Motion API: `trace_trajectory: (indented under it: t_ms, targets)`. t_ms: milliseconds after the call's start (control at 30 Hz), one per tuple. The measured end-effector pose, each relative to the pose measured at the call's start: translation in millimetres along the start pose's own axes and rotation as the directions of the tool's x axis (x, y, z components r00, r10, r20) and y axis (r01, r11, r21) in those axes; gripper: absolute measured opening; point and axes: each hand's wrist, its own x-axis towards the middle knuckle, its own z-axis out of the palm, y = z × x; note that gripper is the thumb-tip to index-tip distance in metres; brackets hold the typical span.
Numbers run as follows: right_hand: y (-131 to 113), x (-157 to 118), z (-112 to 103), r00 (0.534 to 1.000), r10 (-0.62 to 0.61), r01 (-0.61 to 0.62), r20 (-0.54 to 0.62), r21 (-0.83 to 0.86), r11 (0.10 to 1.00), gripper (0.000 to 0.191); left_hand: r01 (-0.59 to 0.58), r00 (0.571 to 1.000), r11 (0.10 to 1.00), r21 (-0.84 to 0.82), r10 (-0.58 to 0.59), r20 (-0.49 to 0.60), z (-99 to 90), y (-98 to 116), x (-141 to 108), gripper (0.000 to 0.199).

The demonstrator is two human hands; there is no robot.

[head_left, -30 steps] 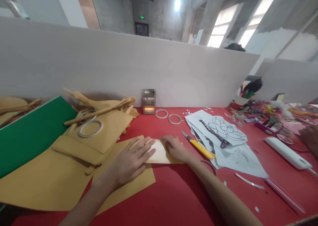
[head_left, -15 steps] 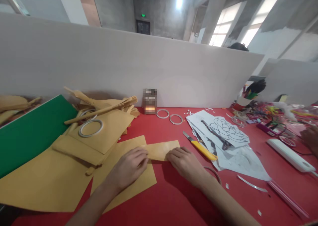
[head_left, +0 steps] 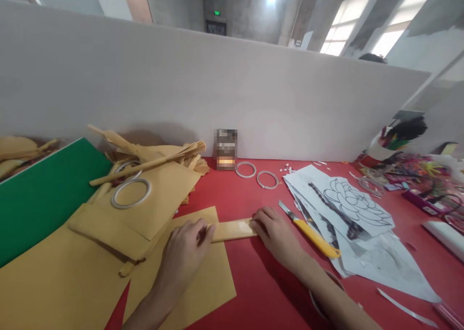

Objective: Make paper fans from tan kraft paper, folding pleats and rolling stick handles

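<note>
Between my two hands stretches a narrow folded strip of tan paper, low over the red table. My left hand pinches its left end with thumb and fingers. At the other end, my right hand is closed on the strip, its fingertips partly hidden. Under my left hand lies a flat tan paper sheet. To the right of my right hand rests a yellow utility knife with its blade out.
Tan paper pieces are heaped at left, topped by a white ring, beside a green board. Two more rings lie near the white partition. Printed flower sheets and a pen cup stand right.
The paper strip between my hands looks narrower, as if folded over. My left thumb now shows at its end. The view has shifted, so things on the right sit farther right.
</note>
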Motion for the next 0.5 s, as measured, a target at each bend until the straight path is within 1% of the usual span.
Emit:
trace_trajectory:
  t_ms: [100,267,500]
  targets:
    - [4,1,8,0.998,0.044,-0.044,-0.048,0.002,0.999,0.016,-0.011,1.000,0.996,0.092,0.013,-0.016,1.7,0,0,0.036]
    - [9,4,12,0.997,0.032,-0.030,-0.073,0.030,0.999,0.015,-0.091,0.996,0.991,0.102,0.092,-0.004,3.9,0,-2,0.033]
    - [12,6,16,0.995,0.064,-0.061,-0.074,0.037,0.997,0.015,-0.059,0.998,0.993,0.106,0.060,-0.008,4.8,0,-1,0.035]
